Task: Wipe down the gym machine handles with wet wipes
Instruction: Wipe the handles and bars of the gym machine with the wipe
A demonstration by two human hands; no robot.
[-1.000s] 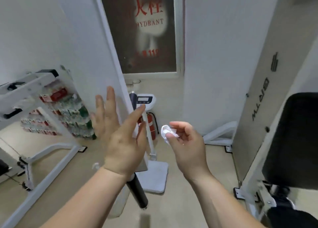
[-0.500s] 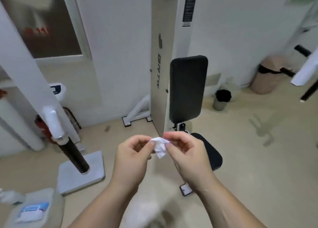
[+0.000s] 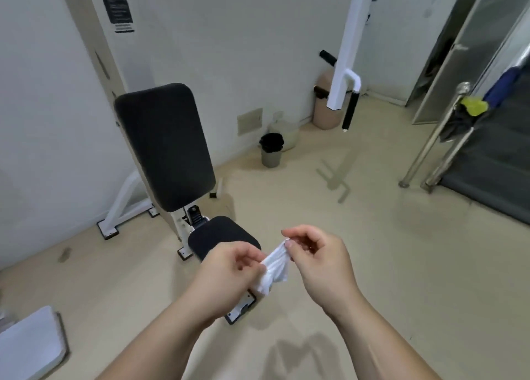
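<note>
A white wet wipe (image 3: pixel 274 270) is stretched between my two hands at chest height, low in the middle of the view. My left hand (image 3: pixel 229 276) pinches its lower left end and my right hand (image 3: pixel 321 262) pinches its upper right corner. Far ahead on the right, a white machine arm hangs down with a black handle grip (image 3: pixel 350 110) pointing at the floor, and a second black grip (image 3: pixel 327 57) sticks out behind it. Both handles are well beyond my hands.
The machine's black back pad (image 3: pixel 163 144) and seat pad (image 3: pixel 220 236) stand just ahead to the left. A small bin with a black liner (image 3: pixel 271 150) and a pink bin (image 3: pixel 325 104) sit by the far wall. Chrome rails (image 3: pixel 436 136) and a dark ramp are at right. A white base plate (image 3: pixel 28 342) lies lower left.
The view has swung right, from the fire hydrant cabinet to the seat and the hanging handle. My left hand joined the right on the crumpled wipe, and the two have pulled it open.
</note>
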